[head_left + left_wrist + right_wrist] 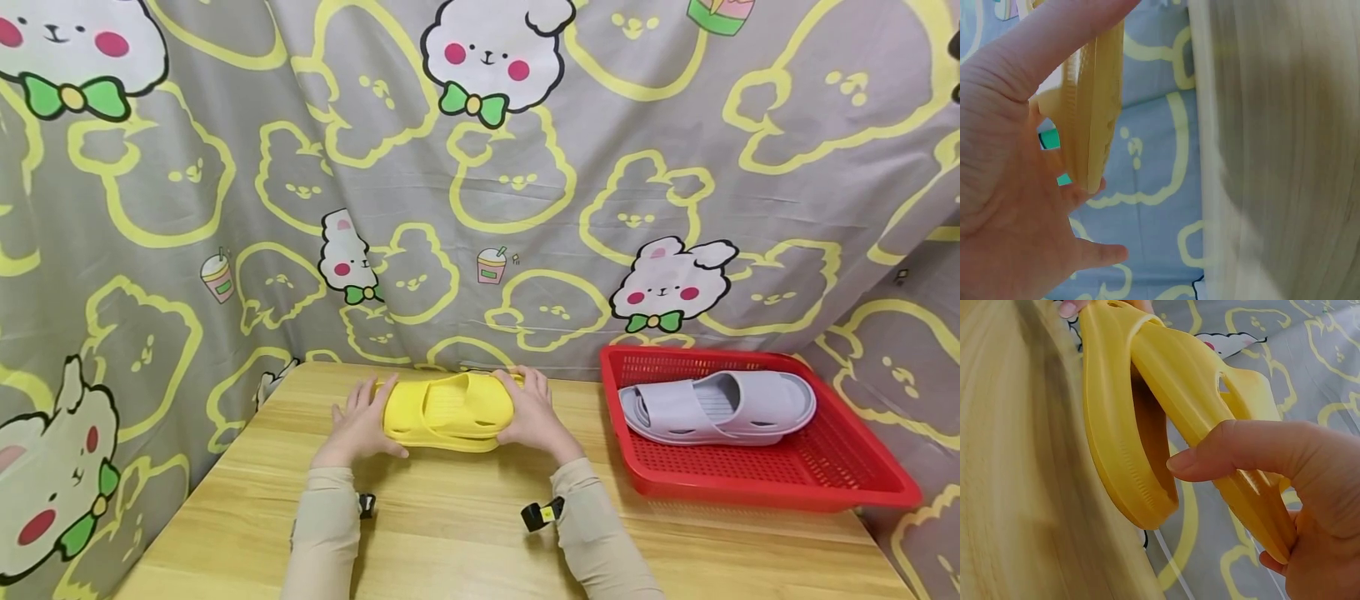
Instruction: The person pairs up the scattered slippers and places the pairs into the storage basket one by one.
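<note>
A pair of yellow slippers, one fitted into the other, is held sideways between two hands near the table's back edge. My left hand grips the left end, its thumb along the near side and some fingers behind. At the other end my right hand holds on. In the right wrist view, the right thumb lies over one slipper while the other slipper angles away from it. Curtain shows between the held slipper and the table in the left wrist view, so that end is raised.
On the right of the wooden table stands a red plastic basket. A pair of grey slippers lies inside along its back. A patterned grey curtain hangs behind the table and at both sides.
</note>
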### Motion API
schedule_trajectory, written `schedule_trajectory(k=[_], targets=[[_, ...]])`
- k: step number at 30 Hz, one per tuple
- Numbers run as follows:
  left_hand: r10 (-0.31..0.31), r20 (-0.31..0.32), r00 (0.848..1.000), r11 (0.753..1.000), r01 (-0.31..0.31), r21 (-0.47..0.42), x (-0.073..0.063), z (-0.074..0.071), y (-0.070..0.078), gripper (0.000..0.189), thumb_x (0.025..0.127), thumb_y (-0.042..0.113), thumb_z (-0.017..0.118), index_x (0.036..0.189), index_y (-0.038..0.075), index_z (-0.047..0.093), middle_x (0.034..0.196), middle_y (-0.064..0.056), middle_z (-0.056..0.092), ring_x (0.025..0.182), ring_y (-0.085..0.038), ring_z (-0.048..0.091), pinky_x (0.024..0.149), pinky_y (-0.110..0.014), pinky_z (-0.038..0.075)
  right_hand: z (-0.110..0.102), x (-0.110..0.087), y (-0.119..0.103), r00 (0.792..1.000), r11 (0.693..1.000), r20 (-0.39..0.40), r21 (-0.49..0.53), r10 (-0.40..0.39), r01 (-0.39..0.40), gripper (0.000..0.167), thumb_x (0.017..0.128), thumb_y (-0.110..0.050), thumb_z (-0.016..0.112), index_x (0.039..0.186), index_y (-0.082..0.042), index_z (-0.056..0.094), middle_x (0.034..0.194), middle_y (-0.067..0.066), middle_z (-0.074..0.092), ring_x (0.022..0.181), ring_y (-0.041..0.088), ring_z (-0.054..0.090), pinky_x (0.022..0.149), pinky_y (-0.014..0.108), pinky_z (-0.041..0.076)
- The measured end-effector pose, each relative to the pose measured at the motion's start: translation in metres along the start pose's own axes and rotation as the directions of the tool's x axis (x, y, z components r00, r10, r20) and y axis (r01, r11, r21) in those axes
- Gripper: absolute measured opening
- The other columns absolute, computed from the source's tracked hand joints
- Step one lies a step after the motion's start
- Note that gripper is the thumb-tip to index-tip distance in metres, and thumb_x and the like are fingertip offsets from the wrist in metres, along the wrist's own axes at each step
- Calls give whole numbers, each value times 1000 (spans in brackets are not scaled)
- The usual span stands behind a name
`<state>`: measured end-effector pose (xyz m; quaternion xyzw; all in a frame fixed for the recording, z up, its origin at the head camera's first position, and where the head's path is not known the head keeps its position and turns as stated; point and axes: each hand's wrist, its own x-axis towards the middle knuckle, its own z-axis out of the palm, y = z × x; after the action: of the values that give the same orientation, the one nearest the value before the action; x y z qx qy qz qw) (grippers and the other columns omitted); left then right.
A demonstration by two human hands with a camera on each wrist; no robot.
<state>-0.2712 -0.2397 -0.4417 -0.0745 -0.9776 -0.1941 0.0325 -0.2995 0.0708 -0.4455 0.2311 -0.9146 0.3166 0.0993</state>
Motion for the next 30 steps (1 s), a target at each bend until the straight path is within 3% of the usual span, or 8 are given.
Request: schedule_trajectory(k=[5, 10, 14, 23, 30], targets=[[9, -29, 1000, 1000, -9, -5, 0, 3, 2, 134, 48, 41, 96, 156, 23, 18, 155, -23, 21, 139, -48, 22, 105, -77, 19, -2, -1, 1, 1000, 1000, 13, -1, 1, -1, 103, 48, -9, 90, 141, -20, 46, 145, 23, 33, 136, 43, 18, 108, 63, 24], [28, -58, 998, 1000, -29, -11, 0, 4, 4, 129, 44, 39, 97, 151, 16, 29, 150, -23, 27, 131, -46, 28, 104, -67, 30, -4, -1, 4, 999, 1000, 36, -13, -4, 4, 105, 49, -12, 91, 142, -22, 44, 145, 22, 34, 135, 43, 20, 107, 63, 25], [30, -50, 998, 999, -31, -21, 1, 6, 6, 129, 43, 40, 98, 150, 16, 30, 148, -22, 27, 128, -44, 29, 103, -62, 35, -7, -2, 7, 999, 1000, 44, -6, -9, 9, 105, 49, -12, 92, 142, -22, 45, 144, 22, 35, 134, 42, 20, 106, 62, 26], [-3, 5, 1000, 999, 3, -38, 1, 9, 13, 134, 45, 42, 97, 154, 18, 22, 158, -22, 15, 135, -48, 20, 101, -62, 25, -14, -2, 9, 999, 1000, 51, -9, -16, 16, 103, 49, -9, 90, 141, -23, 46, 140, 17, 35, 133, 40, 20, 106, 60, 26], [34, -33, 999, 999, -35, -37, 2, 10, 14, 132, 44, 37, 98, 152, 17, 26, 152, -18, 28, 132, -46, 23, 101, -61, 21, -17, -3, 11, 998, 1000, 54, -7, -8, 9, 102, 49, -9, 88, 140, -27, 45, 141, 14, 34, 134, 39, 20, 107, 60, 25]])
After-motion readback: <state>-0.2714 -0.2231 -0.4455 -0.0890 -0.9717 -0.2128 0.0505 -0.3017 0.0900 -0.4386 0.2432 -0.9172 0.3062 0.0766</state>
